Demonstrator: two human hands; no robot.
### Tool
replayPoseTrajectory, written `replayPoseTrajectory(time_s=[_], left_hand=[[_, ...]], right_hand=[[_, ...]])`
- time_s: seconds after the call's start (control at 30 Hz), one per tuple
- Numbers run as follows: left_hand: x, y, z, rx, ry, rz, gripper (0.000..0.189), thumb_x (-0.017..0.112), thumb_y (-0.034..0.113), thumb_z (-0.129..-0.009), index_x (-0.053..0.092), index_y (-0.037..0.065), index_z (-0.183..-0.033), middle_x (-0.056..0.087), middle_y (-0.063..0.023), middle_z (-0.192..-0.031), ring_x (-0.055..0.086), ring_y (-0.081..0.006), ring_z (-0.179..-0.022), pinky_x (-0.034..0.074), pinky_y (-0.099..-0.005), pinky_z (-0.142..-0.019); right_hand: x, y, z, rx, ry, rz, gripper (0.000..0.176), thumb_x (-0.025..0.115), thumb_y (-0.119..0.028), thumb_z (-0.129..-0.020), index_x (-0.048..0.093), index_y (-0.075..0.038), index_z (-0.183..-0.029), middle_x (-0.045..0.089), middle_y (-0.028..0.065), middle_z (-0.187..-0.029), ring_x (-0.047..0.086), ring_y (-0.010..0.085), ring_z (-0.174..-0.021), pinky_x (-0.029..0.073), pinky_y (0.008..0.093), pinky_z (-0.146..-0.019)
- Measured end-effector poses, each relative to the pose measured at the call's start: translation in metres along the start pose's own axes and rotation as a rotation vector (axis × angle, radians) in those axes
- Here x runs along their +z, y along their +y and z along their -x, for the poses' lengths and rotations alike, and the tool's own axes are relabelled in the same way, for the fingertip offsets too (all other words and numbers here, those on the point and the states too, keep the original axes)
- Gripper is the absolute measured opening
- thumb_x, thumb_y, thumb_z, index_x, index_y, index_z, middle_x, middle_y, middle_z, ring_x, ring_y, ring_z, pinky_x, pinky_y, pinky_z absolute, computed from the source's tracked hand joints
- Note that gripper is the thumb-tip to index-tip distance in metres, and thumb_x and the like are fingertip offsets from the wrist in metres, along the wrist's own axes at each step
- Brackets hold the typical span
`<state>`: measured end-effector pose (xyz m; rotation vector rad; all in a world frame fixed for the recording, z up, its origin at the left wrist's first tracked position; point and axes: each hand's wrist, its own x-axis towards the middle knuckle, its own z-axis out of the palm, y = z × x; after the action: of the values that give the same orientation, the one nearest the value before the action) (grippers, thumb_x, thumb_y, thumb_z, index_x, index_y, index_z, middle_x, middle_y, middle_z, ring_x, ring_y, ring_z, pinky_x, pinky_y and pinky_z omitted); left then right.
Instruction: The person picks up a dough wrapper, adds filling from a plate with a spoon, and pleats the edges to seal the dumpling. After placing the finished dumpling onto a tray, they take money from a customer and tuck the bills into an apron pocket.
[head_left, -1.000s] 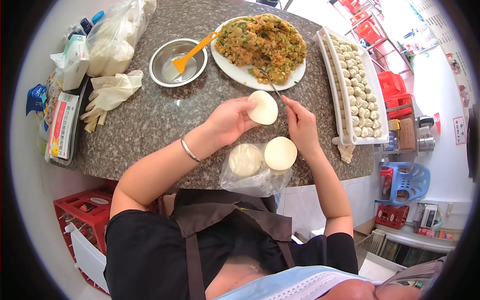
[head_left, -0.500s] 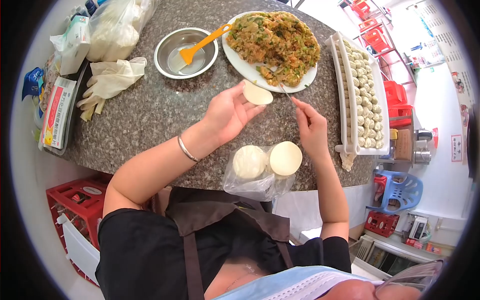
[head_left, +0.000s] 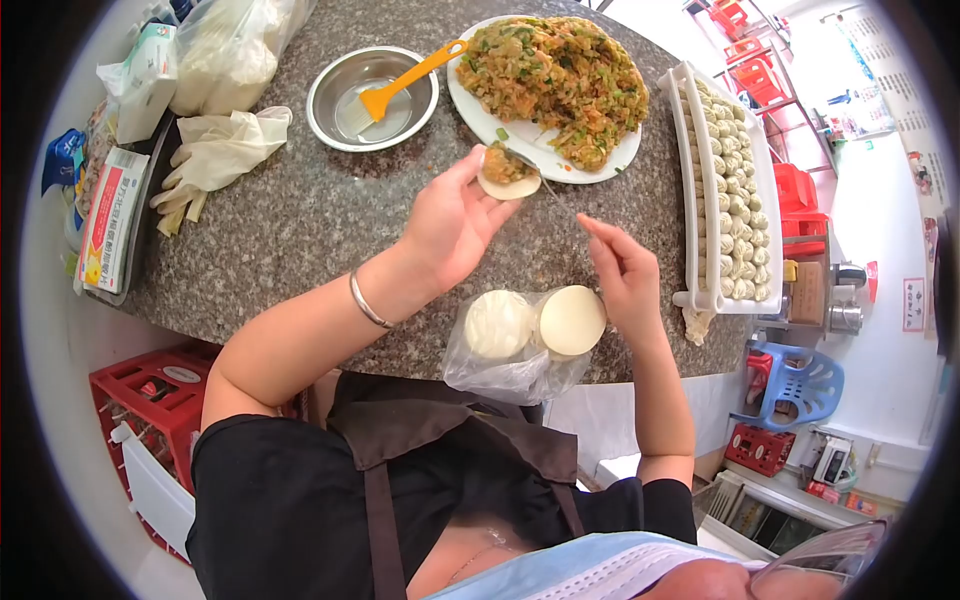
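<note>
On the fingers of my left hand lies a round dough wrapper with a lump of filling on it. My right hand pinches the handle of a thin metal spoon, whose head touches the filling. Beyond them is a white plate heaped with chopped filling. Nearer my body, two stacks of round wrappers rest on a plastic bag.
A steel bowl holds an orange brush. At right stands a white tray of pleated dumplings. Gloves, a bag of dough and boxes lie at left.
The spoon has moved from the plate's edge to the wrapper, where a lump of filling now sits. My right hand has shifted slightly left and downward.
</note>
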<state>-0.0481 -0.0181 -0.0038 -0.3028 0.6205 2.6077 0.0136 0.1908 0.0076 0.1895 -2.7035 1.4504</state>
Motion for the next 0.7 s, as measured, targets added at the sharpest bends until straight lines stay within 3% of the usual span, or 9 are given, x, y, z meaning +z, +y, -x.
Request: replayPoseTrajectory(time_s=[0.17, 0.3, 0.4, 0.5, 0.57, 0.63, 0.7], left_hand=[[0.0, 0.005, -0.002, 0.04, 0.027, -0.041, 0.037, 0.039, 0.026, -0.101, 0.043, -0.002, -0.125, 0.053, -0.0154, -0.127, 0.052, -0.0258, -0.12, 0.04, -0.041, -0.106], [-0.005, 0.01, -0.001, 0.024, 0.116, -0.122, 0.038, 0.039, 0.029, -0.101, 0.044, 0.001, -0.125, 0.056, -0.0139, -0.123, 0.057, -0.024, -0.114, 0.048, -0.0383, -0.098], [-0.004, 0.01, 0.002, -0.042, 0.105, -0.199, 0.043, 0.035, 0.034, -0.102, 0.043, 0.0, -0.127, 0.057, -0.0149, -0.121, 0.06, -0.0257, -0.109, 0.053, -0.036, -0.091], [0.004, 0.011, 0.003, -0.011, 0.025, -0.214, 0.05, 0.032, 0.039, -0.102, 0.041, -0.003, -0.128, 0.058, -0.0179, -0.119, 0.061, -0.0294, -0.108, 0.054, -0.0353, -0.09], [0.006, 0.013, 0.0, 0.038, -0.018, -0.202, 0.053, 0.031, 0.041, -0.102, 0.041, -0.004, -0.128, 0.059, -0.0183, -0.118, 0.061, -0.0299, -0.108, 0.054, -0.0356, -0.09], [0.001, 0.015, -0.004, 0.003, -0.058, -0.219, 0.055, 0.032, 0.042, -0.102, 0.042, -0.005, -0.128, 0.058, -0.0184, -0.12, 0.061, -0.0294, -0.108, 0.052, -0.0364, -0.093], [0.003, 0.018, -0.003, 0.002, -0.071, -0.234, 0.055, 0.033, 0.042, -0.102, 0.043, -0.005, -0.127, 0.057, -0.0184, -0.121, 0.061, -0.0291, -0.109, 0.052, -0.0362, -0.094]], right_hand=[[0.0, 0.008, -0.026, -0.025, 0.011, -0.002, 0.027, 0.053, -0.005, -0.093, 0.063, 0.0, -0.118, 0.059, 0.0026, -0.076, 0.048, 0.0066, -0.067, 0.042, 0.0226, -0.062], [-0.004, 0.007, -0.013, -0.132, -0.061, 0.074, 0.028, 0.051, -0.004, -0.094, 0.062, 0.0, -0.119, 0.056, -0.0022, -0.073, 0.044, 0.005, -0.063, 0.039, 0.0213, -0.057], [-0.024, -0.006, -0.003, 0.229, -0.066, -0.443, 0.027, 0.05, -0.006, -0.095, 0.061, 0.0, -0.119, 0.046, -0.0086, -0.069, 0.036, -0.0008, -0.06, 0.029, 0.0164, -0.053], [-0.022, -0.01, -0.001, 0.245, -0.137, -0.323, 0.026, 0.049, -0.005, -0.096, 0.062, 0.0, -0.118, 0.045, -0.0094, -0.068, 0.037, 0.0002, -0.06, 0.031, 0.0176, -0.053], [-0.019, -0.014, -0.004, 0.197, -0.101, -0.211, 0.027, 0.051, -0.001, -0.093, 0.063, -0.002, -0.117, 0.045, -0.0067, -0.065, 0.04, 0.0037, -0.057, 0.034, 0.0207, -0.052], [-0.018, -0.019, -0.01, -0.199, 0.014, 0.15, 0.03, 0.055, 0.003, -0.088, 0.065, -0.004, -0.116, 0.045, -0.0014, -0.063, 0.042, 0.0084, -0.055, 0.037, 0.0243, -0.052], [-0.015, -0.017, -0.013, -0.227, -0.011, 0.245, 0.031, 0.056, 0.004, -0.087, 0.066, -0.005, -0.115, 0.045, 0.001, -0.063, 0.043, 0.0098, -0.054, 0.037, 0.0254, -0.052]])
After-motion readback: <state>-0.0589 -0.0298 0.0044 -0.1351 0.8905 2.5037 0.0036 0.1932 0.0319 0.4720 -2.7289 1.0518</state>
